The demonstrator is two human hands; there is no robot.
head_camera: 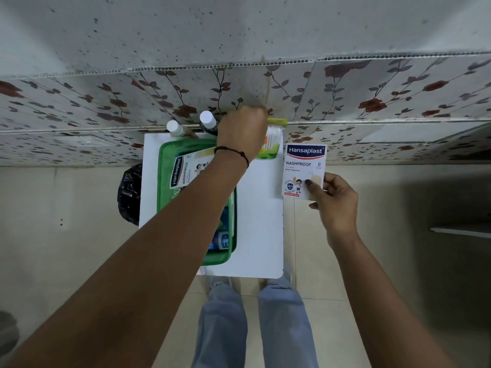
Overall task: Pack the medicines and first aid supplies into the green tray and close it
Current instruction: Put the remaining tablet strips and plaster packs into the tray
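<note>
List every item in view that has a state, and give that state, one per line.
green tray: open, partly packed.
Hansaplast packet in tray: lying flat inside.
blue pack: inside the tray, partly hidden by the arm.
second Hansaplast packet: held upright off the table by the right hand.
cotton bud pack: at the table's far edge, gripped by the left hand.
two bottles: upright, white caps on, outside the tray.

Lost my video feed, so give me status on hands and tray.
Left hand reaching to cotton swab pack at table's far edge. Right hand holds Hansaplast pack. Green tray open, part filled. Nothing blocking.
</note>
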